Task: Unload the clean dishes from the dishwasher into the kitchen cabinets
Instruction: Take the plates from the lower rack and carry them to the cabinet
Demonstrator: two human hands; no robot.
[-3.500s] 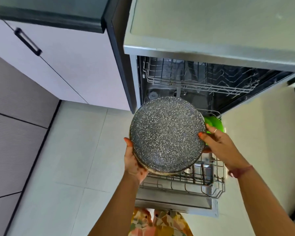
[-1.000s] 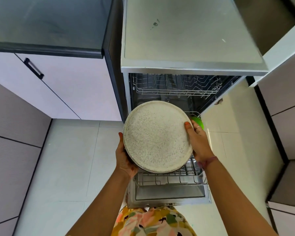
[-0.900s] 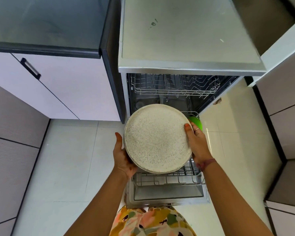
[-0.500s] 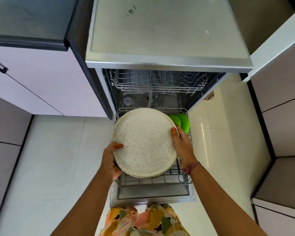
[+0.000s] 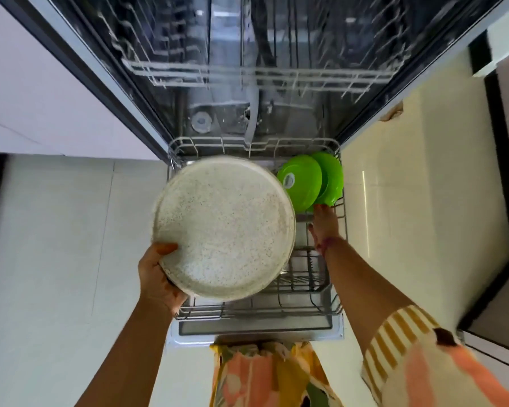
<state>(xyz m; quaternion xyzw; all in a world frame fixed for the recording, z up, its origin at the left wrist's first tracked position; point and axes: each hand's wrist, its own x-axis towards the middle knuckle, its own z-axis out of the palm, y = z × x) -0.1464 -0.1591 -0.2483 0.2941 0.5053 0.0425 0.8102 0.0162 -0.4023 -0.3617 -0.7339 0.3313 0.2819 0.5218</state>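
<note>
A large round speckled cream plate (image 5: pixel 224 227) is held above the pulled-out lower rack (image 5: pixel 259 311) of the open dishwasher (image 5: pixel 247 83). My left hand (image 5: pixel 157 277) grips its lower left rim, thumb on top. Two green plates (image 5: pixel 312 180) stand on edge at the rack's far right corner. My right hand (image 5: pixel 323 223) reaches down into the rack with its fingertips at the bottom edge of the green plates; whether it grips one I cannot tell.
The upper wire rack (image 5: pixel 259 74) sits inside the dishwasher. White cabinet fronts (image 5: pixel 41 92) stand to the left. Pale tiled floor (image 5: pixel 56 259) lies on both sides, and a dark-edged cabinet (image 5: pixel 506 201) stands at the right.
My right hand has let go of the cream plate and gone down to the green plates. My left hand alone now holds the plate. The view has tilted down toward the rack.
</note>
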